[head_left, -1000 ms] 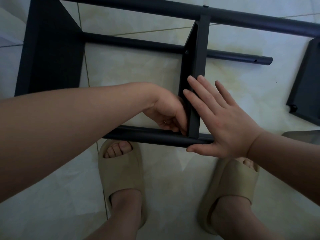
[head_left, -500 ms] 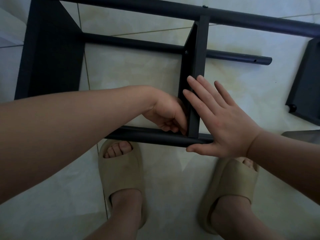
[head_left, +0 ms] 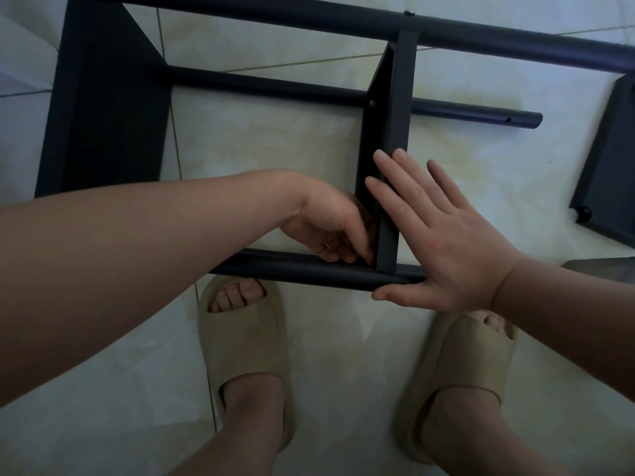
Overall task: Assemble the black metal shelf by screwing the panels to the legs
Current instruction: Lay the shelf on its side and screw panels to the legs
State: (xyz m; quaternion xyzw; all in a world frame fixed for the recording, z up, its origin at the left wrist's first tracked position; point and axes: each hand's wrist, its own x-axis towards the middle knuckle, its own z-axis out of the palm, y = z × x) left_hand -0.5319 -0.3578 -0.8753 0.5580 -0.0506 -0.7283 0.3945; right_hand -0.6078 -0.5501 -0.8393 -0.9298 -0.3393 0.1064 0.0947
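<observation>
The black metal shelf lies on its side on the tiled floor. Its near leg [head_left: 302,269] runs across in front of my feet, and the middle panel [head_left: 395,132] stands upright on it. My left hand [head_left: 330,228] is curled at the joint of this panel and the near leg. Its fingertips pinch something small there, hidden except for a thin silver glint. My right hand [head_left: 443,242] lies flat with straight fingers against the panel's right face, its thumb along the near leg. A screw head [head_left: 371,104] sits where the panel meets a back leg [head_left: 275,85].
A wide end panel [head_left: 110,115] closes the frame on the left. The top leg [head_left: 309,22] crosses the far side. A loose black panel [head_left: 608,166] lies at the right edge, with a grey object [head_left: 601,264] below it. My feet in beige slippers [head_left: 247,345] stand just behind the near leg.
My left wrist has shifted very slightly at the joint. My right hand and the shelf have stayed where they were.
</observation>
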